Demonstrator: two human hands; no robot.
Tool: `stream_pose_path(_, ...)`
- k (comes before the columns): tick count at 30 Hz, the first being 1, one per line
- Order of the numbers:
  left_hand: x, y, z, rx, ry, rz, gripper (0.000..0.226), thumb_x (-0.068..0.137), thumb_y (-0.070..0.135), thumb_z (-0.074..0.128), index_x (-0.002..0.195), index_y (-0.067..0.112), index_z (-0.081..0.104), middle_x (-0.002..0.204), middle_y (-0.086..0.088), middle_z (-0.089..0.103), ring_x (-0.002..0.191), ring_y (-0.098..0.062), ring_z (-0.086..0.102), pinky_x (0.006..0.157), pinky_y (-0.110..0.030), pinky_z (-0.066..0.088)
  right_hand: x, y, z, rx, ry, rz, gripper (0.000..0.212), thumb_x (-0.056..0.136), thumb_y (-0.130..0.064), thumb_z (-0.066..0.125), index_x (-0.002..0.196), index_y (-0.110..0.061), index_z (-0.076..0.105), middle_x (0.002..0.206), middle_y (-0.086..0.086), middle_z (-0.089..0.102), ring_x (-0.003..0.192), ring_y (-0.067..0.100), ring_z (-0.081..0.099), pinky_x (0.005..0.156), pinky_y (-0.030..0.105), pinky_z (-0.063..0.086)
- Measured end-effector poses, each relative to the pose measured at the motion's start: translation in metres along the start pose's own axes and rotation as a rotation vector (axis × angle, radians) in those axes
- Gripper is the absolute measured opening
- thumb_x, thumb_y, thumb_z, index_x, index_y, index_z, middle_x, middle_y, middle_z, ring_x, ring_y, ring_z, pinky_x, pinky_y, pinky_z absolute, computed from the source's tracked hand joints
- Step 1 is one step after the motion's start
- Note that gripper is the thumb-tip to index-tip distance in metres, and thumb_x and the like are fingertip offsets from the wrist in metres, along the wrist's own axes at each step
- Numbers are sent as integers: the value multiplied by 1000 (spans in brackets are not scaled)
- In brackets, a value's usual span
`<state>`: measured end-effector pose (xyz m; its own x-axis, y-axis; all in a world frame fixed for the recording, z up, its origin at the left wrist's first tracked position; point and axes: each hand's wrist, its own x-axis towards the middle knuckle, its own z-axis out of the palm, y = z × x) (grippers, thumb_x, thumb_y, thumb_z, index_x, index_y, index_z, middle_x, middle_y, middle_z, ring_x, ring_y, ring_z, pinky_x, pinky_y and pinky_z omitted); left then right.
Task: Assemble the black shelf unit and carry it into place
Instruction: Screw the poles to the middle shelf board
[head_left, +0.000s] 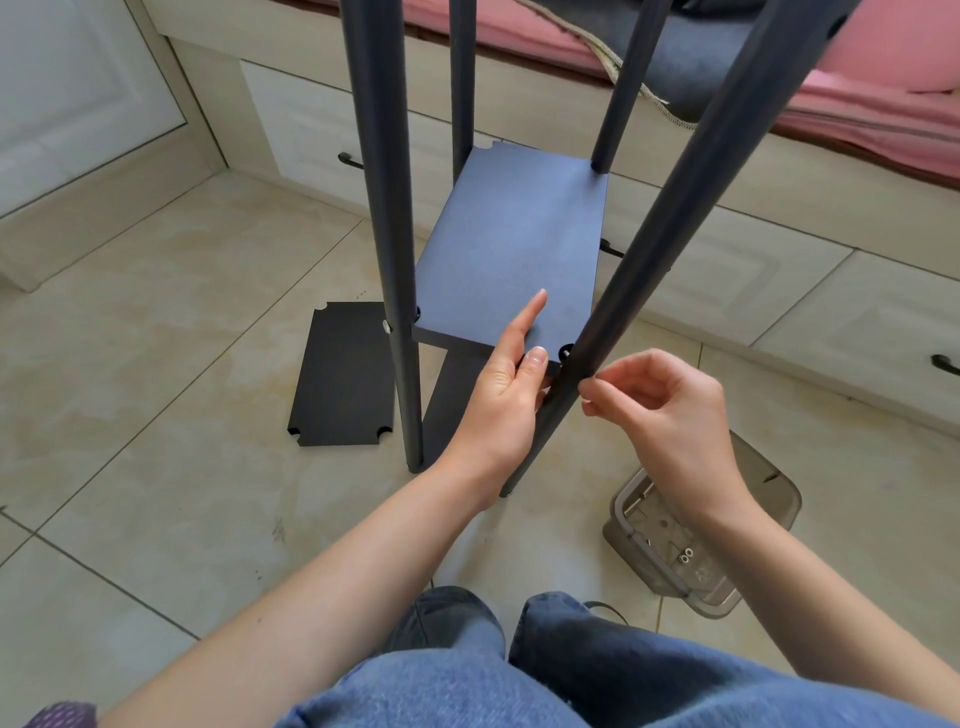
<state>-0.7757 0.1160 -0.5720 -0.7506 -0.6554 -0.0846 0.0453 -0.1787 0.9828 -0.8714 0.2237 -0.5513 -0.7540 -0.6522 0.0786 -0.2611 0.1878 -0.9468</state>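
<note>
The black shelf unit (511, 244) stands on the tiled floor (156, 364) before the person. The left hand (506, 395) grips the front edge of its shelf board (514, 249); the right hand (660, 410) pinches something tiny at the near right pole (670, 244). A spare board (345, 374) lies flat on the left.

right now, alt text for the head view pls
A left hand holds a black shelf board at its near corner while the right hand pinches something small at a black pole; a spare board lies on the tiles.
</note>
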Motion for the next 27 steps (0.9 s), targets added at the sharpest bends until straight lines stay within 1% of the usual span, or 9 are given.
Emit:
stream_pose_path(3,-2,2,0,-17,21,5,51,109,26,39,122,75,40,152,12,42,138,-18,48,117,-42,39,-2,2,-3,6,-30,18,15,78,-13,81,89,-11,71,81,2,74,78,17,73,79,35,61)
stream_pose_path(6,-4,1,0,-55,107,53,53,107,21,46,129,69,41,140,1,56,124,-19,61,109,-41,49,-2,2,-3,13,-45,21,14,79,-9,80,89,-14,72,82,0,75,79,15,74,80,32,60)
stream_pose_path(10,-7,-1,3,-100,257,92,59,101,19,59,135,62,40,147,7,50,131,-21,55,106,-43,51,-2,1,-2,49,-32,13,11,81,-6,78,90,-10,73,81,3,75,78,17,74,79,34,61)
stream_pose_path(13,-9,-2,2,-92,362,129,63,98,17,65,142,55,38,138,26,49,127,-7,56,103,-34,53,-3,2,-1,27,-38,-3,11,81,-9,78,90,-12,72,81,1,75,78,16,74,79,33,61)
stream_pose_path(17,-14,-3,-4,-263,479,128,48,97,8,64,125,41,43,122,0,66,104,-16,72,85,-25,58,-3,3,-1,26,-46,1,9,82,-10,77,89,-14,72,82,2,75,80,16,73,79,35,61)
stream_pose_path(20,-15,1,-5,-394,559,46,36,96,8,66,108,27,37,108,-8,72,94,-25,76,87,-29,59,-3,4,-1,38,-49,-1,7,83,-10,76,89,-13,72,83,1,74,82,17,72,79,35,61)
stream_pose_path(22,-12,3,-3,-468,580,-39,37,94,11,69,106,24,37,105,-5,72,92,-21,76,89,-29,58,-2,4,-1,48,-49,-2,6,83,-9,76,88,-13,73,83,2,73,82,18,72,78,35,61)
stream_pose_path(24,-8,4,-2,-545,558,-112,36,92,14,72,112,22,43,107,-4,72,95,-18,75,90,-29,57,-1,4,0,72,-42,5,7,83,-7,76,87,-12,74,82,3,73,81,20,72,77,36,61)
stream_pose_path(27,-3,5,3,-581,400,-179,37,94,14,69,126,6,54,115,-8,73,104,-21,73,93,-30,56,0,5,0,101,-23,18,9,82,-5,76,84,-13,74,80,4,74,79,22,72,78,37,61)
